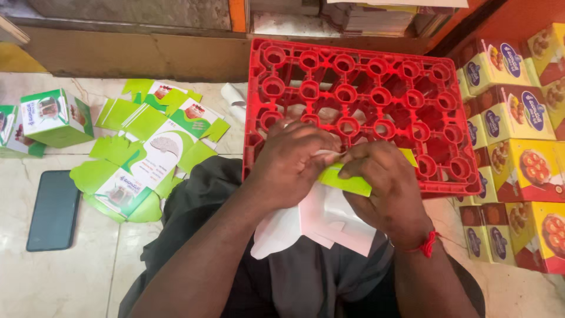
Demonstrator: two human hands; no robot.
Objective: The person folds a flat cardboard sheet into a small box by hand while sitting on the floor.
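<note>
We hold a flat green-and-white carton blank [329, 200] over our lap, left hand [291, 162] and right hand [385, 185] both pinching its top edge with closed fingers. The red crate [359, 88] sits just beyond. Open floor [59, 277] lies left, by the phone [54, 209]. Our hands hide the fold.

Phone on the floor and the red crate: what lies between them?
In the head view, a pile of flat green-and-white carton blanks lies on the floor between the phone and the red crate.

crate [365, 100]: ahead, behind both hands | flat carton blanks [147, 159], phone [54, 209]: left on floor [65, 277] | stacked boxes [518, 118]: right
</note>
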